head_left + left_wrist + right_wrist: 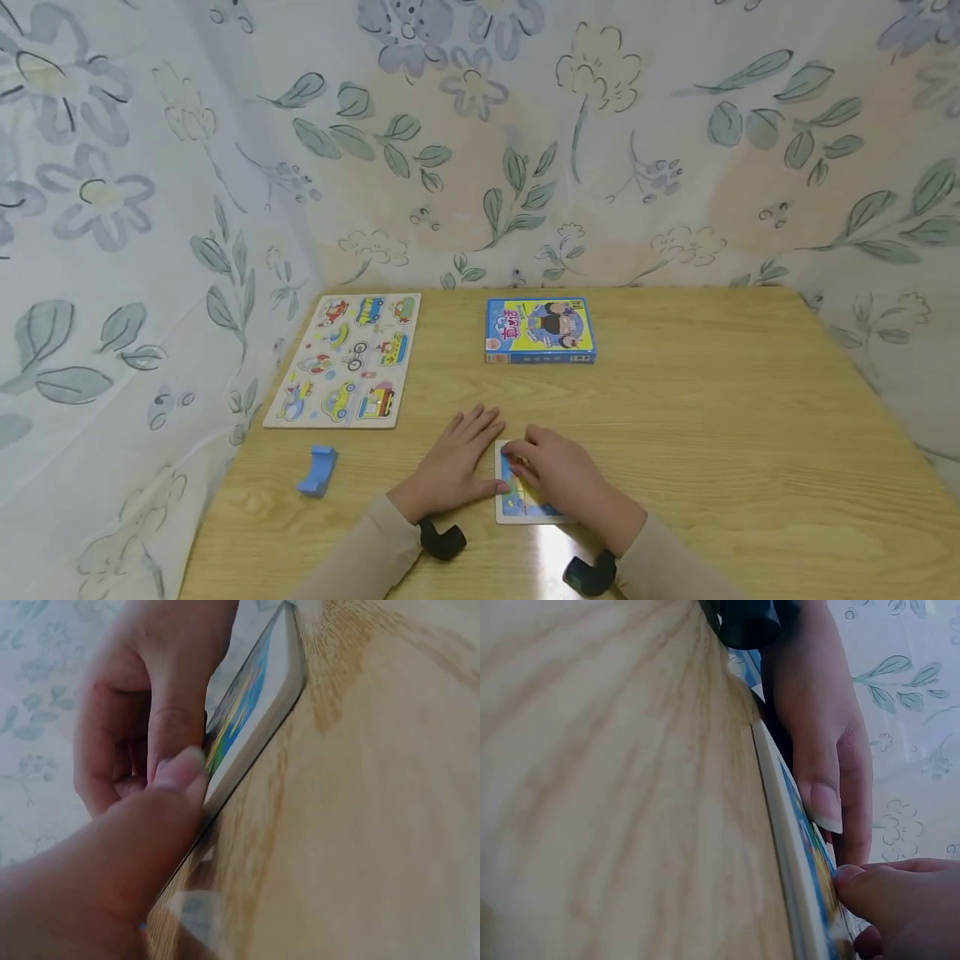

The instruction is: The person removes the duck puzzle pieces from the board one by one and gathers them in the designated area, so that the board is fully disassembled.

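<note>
A small picture board (pixel 525 518) with a pale rim and a blue, yellow and green picture lies on the table in front of me. My left hand (pixel 453 467) rests on the table at its left, fingers stretched forward and thumb on the board's left edge. Over the board's picture is my right hand (pixel 566 475), its fingers bent and their tips down at the surface. The left wrist view shows the right hand (pixel 161 682) beside the left thumb (pixel 172 787). Whether the right fingers pinch a piece is hidden.
At the back left lies a wooden vehicle puzzle board (pixel 352 362). A blue and yellow box (pixel 540 329) lies at the back middle. A blue bracket-shaped block (pixel 318 472) is left of my left hand. Floral cloth (pixel 525 150) hangs around the table (pixel 750 433).
</note>
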`<action>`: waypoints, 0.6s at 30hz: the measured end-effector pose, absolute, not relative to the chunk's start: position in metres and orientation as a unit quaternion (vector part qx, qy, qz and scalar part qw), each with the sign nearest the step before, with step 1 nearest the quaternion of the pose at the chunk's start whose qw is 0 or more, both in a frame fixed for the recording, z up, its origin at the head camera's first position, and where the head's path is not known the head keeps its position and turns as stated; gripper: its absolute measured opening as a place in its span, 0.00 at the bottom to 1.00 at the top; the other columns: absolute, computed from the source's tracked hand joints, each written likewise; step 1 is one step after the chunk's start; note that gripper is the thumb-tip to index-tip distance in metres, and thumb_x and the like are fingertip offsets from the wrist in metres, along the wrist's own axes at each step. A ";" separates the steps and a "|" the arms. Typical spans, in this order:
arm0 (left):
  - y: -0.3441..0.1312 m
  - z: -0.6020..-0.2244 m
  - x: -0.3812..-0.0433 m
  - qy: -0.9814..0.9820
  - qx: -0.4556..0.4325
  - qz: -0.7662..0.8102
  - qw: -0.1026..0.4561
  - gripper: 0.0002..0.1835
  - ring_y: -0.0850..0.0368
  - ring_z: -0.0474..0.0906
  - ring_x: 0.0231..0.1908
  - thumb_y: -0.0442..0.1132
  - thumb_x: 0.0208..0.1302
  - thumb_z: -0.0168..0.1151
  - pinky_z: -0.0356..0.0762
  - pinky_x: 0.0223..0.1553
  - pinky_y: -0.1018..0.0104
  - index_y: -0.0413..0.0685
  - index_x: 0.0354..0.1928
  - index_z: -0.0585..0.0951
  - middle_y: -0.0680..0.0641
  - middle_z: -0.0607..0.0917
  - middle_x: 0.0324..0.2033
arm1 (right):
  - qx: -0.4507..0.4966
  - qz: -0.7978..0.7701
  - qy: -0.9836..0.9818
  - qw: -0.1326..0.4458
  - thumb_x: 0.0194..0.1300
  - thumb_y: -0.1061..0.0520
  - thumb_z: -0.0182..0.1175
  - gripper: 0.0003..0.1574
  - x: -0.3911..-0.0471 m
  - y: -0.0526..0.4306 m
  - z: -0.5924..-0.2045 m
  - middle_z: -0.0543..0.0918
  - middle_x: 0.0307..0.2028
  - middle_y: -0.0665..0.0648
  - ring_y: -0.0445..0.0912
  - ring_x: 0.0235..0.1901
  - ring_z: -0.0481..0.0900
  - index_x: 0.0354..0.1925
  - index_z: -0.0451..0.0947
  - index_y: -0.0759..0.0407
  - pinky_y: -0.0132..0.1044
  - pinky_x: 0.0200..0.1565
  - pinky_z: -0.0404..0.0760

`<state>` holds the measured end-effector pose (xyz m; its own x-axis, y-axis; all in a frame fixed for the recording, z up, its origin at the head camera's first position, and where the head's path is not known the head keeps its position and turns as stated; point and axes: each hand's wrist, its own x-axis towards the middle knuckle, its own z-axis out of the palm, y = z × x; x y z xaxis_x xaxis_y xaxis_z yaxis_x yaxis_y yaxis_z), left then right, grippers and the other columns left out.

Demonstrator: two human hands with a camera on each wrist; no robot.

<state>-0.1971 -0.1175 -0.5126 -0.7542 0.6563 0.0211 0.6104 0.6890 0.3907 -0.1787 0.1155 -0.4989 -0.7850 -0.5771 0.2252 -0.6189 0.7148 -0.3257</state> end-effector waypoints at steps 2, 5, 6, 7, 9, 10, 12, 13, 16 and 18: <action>-0.117 -0.513 -0.196 0.919 0.337 0.196 0.056 0.49 0.48 0.41 0.82 0.70 0.71 0.58 0.38 0.81 0.47 0.46 0.82 0.61 0.48 0.54 0.83 | 0.323 0.190 -0.926 0.055 0.71 0.52 0.70 0.15 -0.180 0.115 -0.500 0.70 0.31 0.45 0.36 0.25 0.63 0.55 0.86 0.50 0.29 0.24 0.67; -0.117 -0.513 -0.193 0.923 0.321 0.204 0.054 0.46 0.49 0.42 0.82 0.67 0.72 0.60 0.39 0.81 0.47 0.46 0.81 0.63 0.48 0.55 0.82 | 0.324 0.182 -0.927 0.047 0.73 0.51 0.68 0.15 -0.183 0.112 -0.501 0.70 0.31 0.46 0.37 0.25 0.64 0.55 0.84 0.50 0.30 0.25 0.68; -0.117 -0.514 -0.192 0.924 0.318 0.206 0.049 0.45 0.48 0.43 0.82 0.66 0.73 0.59 0.40 0.81 0.46 0.46 0.80 0.63 0.48 0.56 0.82 | 0.326 0.179 -0.927 0.045 0.73 0.51 0.67 0.15 -0.184 0.111 -0.502 0.70 0.32 0.46 0.38 0.26 0.64 0.55 0.83 0.50 0.31 0.25 0.68; -0.117 -0.514 -0.192 0.925 0.315 0.206 0.045 0.43 0.48 0.43 0.82 0.65 0.74 0.59 0.40 0.81 0.46 0.46 0.80 0.64 0.48 0.57 0.82 | 0.327 0.176 -0.927 0.043 0.74 0.50 0.67 0.14 -0.186 0.111 -0.503 0.70 0.32 0.46 0.38 0.26 0.64 0.55 0.83 0.50 0.31 0.25 0.68; -0.115 -0.515 -0.191 0.927 0.308 0.210 0.035 0.41 0.49 0.45 0.82 0.65 0.75 0.58 0.41 0.81 0.46 0.46 0.79 0.66 0.48 0.59 0.81 | 0.327 0.173 -0.928 0.041 0.75 0.50 0.66 0.14 -0.189 0.109 -0.504 0.71 0.31 0.47 0.38 0.25 0.65 0.55 0.82 0.50 0.31 0.25 0.69; -0.114 -0.516 -0.190 0.928 0.305 0.210 0.029 0.40 0.49 0.45 0.82 0.65 0.75 0.57 0.41 0.81 0.47 0.46 0.78 0.67 0.48 0.60 0.81 | 0.326 0.170 -0.929 0.041 0.75 0.50 0.66 0.14 -0.190 0.109 -0.504 0.71 0.31 0.47 0.38 0.25 0.65 0.55 0.82 0.49 0.31 0.25 0.70; -0.111 -0.517 -0.190 0.931 0.298 0.210 0.018 0.39 0.49 0.46 0.81 0.65 0.75 0.57 0.42 0.81 0.47 0.47 0.77 0.69 0.48 0.61 0.80 | 0.321 0.164 -0.932 0.040 0.75 0.50 0.66 0.16 -0.192 0.108 -0.504 0.71 0.31 0.48 0.38 0.25 0.66 0.57 0.82 0.49 0.31 0.25 0.70; -0.110 -0.517 -0.190 0.933 0.294 0.209 0.015 0.39 0.50 0.47 0.81 0.65 0.75 0.57 0.41 0.81 0.48 0.47 0.76 0.70 0.49 0.61 0.80 | 0.319 0.161 -0.933 0.038 0.75 0.50 0.66 0.18 -0.193 0.108 -0.504 0.71 0.31 0.48 0.38 0.25 0.66 0.59 0.81 0.49 0.32 0.25 0.71; -0.106 -0.518 -0.191 0.936 0.284 0.210 0.005 0.38 0.50 0.49 0.81 0.66 0.74 0.58 0.42 0.81 0.49 0.48 0.74 0.72 0.49 0.63 0.79 | 0.312 0.154 -0.937 0.035 0.76 0.49 0.65 0.23 -0.195 0.108 -0.503 0.71 0.32 0.49 0.39 0.25 0.66 0.66 0.79 0.49 0.33 0.25 0.71; -0.104 -0.518 -0.191 0.936 0.278 0.216 -0.001 0.37 0.50 0.50 0.81 0.66 0.73 0.60 0.44 0.81 0.49 0.49 0.73 0.73 0.49 0.64 0.78 | 0.310 0.148 -0.938 0.039 0.76 0.49 0.65 0.25 -0.196 0.108 -0.504 0.70 0.32 0.48 0.39 0.25 0.65 0.67 0.79 0.48 0.33 0.25 0.70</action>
